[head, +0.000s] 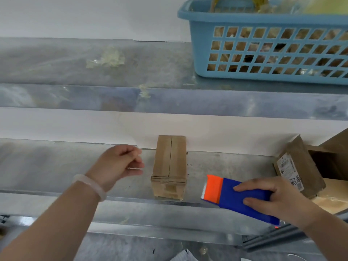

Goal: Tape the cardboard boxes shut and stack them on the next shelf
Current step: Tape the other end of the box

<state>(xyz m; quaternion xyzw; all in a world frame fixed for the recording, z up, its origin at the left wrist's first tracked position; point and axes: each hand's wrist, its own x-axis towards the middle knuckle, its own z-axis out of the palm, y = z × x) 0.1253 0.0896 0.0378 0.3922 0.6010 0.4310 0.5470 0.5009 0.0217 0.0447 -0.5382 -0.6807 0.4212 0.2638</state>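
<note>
A narrow brown cardboard box (170,166) lies on the lower metal shelf (56,166), its long side running toward the wall and a seam down the middle of its top. My left hand (120,162) hovers just left of the box with loosely curled fingers, holding nothing. My right hand (271,196) grips a blue tape dispenser with an orange front (231,194) to the right of the box, above the shelf's front edge. A second cardboard box with a shipping label (299,166) leans at the far right of the same shelf.
On the upper shelf (94,72) stands a blue plastic basket (273,44) filled with packets, at the right. A larger open cardboard box (331,153) sits at the right edge, behind the labelled one. Bits of tape residue stick to the upper shelf.
</note>
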